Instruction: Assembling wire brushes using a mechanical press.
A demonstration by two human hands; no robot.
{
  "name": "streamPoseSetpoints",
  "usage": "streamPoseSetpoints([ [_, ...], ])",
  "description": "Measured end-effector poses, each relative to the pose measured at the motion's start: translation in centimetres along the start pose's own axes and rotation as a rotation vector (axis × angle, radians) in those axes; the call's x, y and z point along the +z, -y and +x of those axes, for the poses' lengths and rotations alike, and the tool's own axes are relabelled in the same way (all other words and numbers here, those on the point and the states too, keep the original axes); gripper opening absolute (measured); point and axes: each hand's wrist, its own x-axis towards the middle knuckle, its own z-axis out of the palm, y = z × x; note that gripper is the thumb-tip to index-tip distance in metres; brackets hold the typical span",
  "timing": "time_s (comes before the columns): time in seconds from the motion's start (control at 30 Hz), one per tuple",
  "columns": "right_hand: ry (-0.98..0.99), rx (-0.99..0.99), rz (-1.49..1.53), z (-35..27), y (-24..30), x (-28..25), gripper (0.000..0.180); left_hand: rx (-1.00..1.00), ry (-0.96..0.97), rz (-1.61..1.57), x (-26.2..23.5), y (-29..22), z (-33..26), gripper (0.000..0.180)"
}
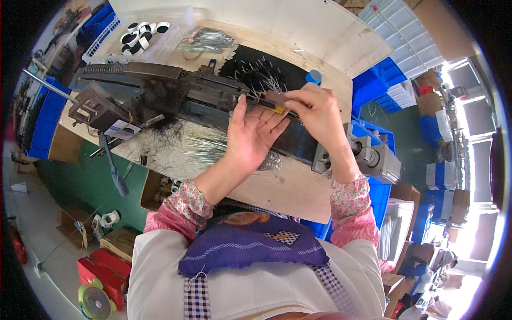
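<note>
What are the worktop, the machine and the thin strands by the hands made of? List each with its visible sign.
Worktop: pale, matte board, likely plywood or fibreboard.
Machine: dark, dull metal, judging by its rigid bars and coil spring.
Thin strands: silvery, glinting, probably fine wire.

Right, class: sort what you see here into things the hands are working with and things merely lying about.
In use:
left hand, open, palm up
right hand, pinching a small brown and yellow piece
dark metal machine
thin metal wires

Lying about:
black and white rolls
blue crates
red box
</note>
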Motion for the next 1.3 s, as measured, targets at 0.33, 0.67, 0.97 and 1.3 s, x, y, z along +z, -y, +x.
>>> streamPoseSetpoints([
  [0.33, 0.092, -0.11, -0.129, 0.6, 0.8, -0.8, 0.007, 0.085, -0.08, 0.065, 0.6, -0.6, -0.5, 0.061],
  [0.67, 0.003, -0.153, -0.085, 1.2, 1.1, 0.5, 0.011, 0.078, -0.048, 0.095, 0.9, -0.6, -0.5, 0.06],
  [0.97, 0.134, -0.14, -0.073, 2.3, 0.4, -0.1, 0.013, 0.105, -0.086, 0.176, 1.2, -1.0, -0.7, 0.059],
  [1.3, 0.074, -0.192, -0.211, 1.6, 0.2, -0.3, 0.014, 0.072, -0.068, 0.153, 1.4, -1.4, -0.7, 0.056],
])
